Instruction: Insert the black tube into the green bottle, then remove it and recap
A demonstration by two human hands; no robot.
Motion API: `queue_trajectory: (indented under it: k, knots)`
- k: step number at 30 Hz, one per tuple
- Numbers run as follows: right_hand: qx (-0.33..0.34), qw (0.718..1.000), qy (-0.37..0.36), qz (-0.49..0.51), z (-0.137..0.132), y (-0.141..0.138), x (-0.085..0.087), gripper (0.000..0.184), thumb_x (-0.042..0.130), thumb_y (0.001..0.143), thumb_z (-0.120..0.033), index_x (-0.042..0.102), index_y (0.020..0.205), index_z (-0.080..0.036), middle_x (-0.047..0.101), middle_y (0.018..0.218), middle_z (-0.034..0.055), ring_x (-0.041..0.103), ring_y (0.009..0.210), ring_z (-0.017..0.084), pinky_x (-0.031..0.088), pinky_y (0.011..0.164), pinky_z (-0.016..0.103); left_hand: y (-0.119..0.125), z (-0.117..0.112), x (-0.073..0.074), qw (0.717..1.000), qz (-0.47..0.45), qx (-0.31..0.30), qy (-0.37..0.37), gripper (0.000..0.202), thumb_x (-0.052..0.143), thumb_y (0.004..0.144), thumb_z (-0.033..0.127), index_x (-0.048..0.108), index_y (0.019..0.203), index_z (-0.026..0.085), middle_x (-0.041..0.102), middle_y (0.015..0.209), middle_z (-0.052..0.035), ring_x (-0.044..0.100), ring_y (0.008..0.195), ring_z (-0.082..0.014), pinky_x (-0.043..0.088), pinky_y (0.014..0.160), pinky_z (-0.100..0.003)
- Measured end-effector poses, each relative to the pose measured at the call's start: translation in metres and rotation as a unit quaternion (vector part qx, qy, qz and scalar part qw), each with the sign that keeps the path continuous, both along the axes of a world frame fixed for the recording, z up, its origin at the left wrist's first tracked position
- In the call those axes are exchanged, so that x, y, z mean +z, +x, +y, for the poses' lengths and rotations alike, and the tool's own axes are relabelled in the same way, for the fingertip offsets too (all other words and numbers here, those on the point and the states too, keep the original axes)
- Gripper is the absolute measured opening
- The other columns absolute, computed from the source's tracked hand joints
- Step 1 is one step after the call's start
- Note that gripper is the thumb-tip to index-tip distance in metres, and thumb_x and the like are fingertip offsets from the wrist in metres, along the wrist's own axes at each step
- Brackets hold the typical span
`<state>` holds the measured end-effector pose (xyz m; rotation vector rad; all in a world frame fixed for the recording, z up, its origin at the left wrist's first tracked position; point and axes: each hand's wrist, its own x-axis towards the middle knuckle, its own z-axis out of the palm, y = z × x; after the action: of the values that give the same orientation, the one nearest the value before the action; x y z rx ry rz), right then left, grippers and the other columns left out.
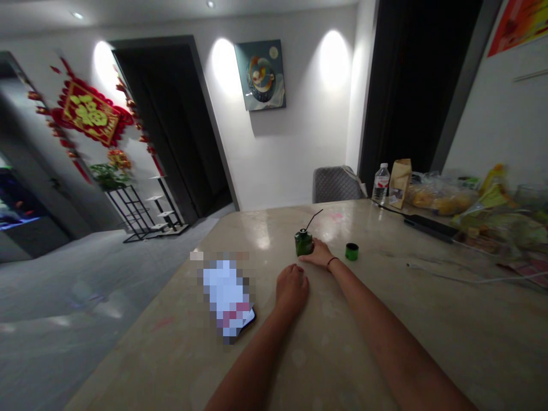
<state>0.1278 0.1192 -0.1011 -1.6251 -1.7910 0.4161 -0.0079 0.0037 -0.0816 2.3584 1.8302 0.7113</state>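
A small green glass bottle [303, 244] stands upright on the table [325, 342], a thin dark bent stick [314, 220] poking out of its mouth. My right hand [319, 254], with a dark band at the wrist, grips the bottle from its right side. Closer to me, my left hand [292, 288] rests on the tabletop with its fingers curled in, apart from the bottle. Nothing shows in its fingers. To the right of my right hand stands a short green cap [351, 252] with a dark inside.
A phone [229, 299], its screen pixelated, lies left of my left hand. At the right are a water bottle [381, 184], a paper bag [399, 182], plastic bags [440, 193], a black power strip [431, 228] and a white cable [458, 279]. A grey chair [337, 184] stands behind the table.
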Motion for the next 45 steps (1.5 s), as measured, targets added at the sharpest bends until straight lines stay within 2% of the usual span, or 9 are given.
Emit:
queue_trajectory:
  k: [5,10,16,25,32,45]
  knots:
    - [0.040,0.999,-0.015,-0.026,0.002,0.002,-0.001,0.053,0.071,0.047,-0.042,0.057,0.091,-0.017,0.058,0.096,0.0077,0.054,0.093,0.022,0.041,0.080,0.029,0.000,0.000,-0.001,1.000,-0.001,-0.002,0.005,0.025,0.042,0.077,0.025,0.054,0.097,0.016,0.055,0.107,-0.0082,0.047,0.103,-0.0181,0.031,0.091,-0.028]
    - [0.010,0.999,-0.004,-0.050,0.001,0.000,-0.001,0.064,0.069,0.046,-0.052,0.056,0.095,-0.013,0.056,0.101,0.0118,0.051,0.097,0.024,0.039,0.084,0.033,0.001,0.000,0.001,1.000,0.000,0.000,-0.003,0.025,0.042,0.077,0.025,0.054,0.096,0.016,0.057,0.102,-0.0077,0.049,0.099,-0.0177,0.032,0.090,-0.028]
    - [0.078,0.997,-0.021,-0.019,0.000,0.005,0.003,0.052,0.071,0.049,-0.040,0.059,0.093,-0.014,0.059,0.097,0.0086,0.053,0.094,0.023,0.040,0.083,0.030,0.000,0.000,0.000,1.000,-0.006,0.006,-0.004,0.026,0.042,0.077,0.026,0.054,0.098,0.016,0.054,0.109,-0.0078,0.047,0.104,-0.0183,0.031,0.092,-0.029]
    - [0.033,0.999,0.006,0.002,0.001,-0.003,0.002,0.038,0.073,0.049,-0.037,0.063,0.080,-0.019,0.062,0.092,0.0063,0.055,0.095,0.023,0.041,0.081,0.029,0.001,-0.001,0.002,1.000,-0.003,-0.002,-0.009,0.025,0.042,0.078,0.025,0.054,0.098,0.016,0.054,0.107,-0.0080,0.046,0.103,-0.0178,0.030,0.093,-0.029]
    - [0.023,1.000,-0.010,0.002,0.014,-0.003,0.004,0.040,0.074,0.049,-0.038,0.064,0.082,-0.019,0.062,0.093,0.0081,0.054,0.098,0.026,0.041,0.079,0.028,0.000,-0.003,0.002,1.000,0.003,-0.010,0.003,0.023,0.041,0.077,0.023,0.054,0.095,0.016,0.056,0.101,-0.0064,0.049,0.097,-0.0173,0.032,0.090,-0.028]
    - [0.022,0.999,-0.021,-0.013,0.034,-0.004,0.002,0.043,0.072,0.050,-0.042,0.063,0.084,-0.018,0.061,0.093,0.0082,0.052,0.099,0.024,0.039,0.084,0.029,0.001,-0.002,-0.001,1.000,0.000,-0.007,-0.011,0.023,0.042,0.077,0.024,0.053,0.096,0.018,0.054,0.108,-0.0068,0.046,0.102,-0.0171,0.031,0.093,-0.029]
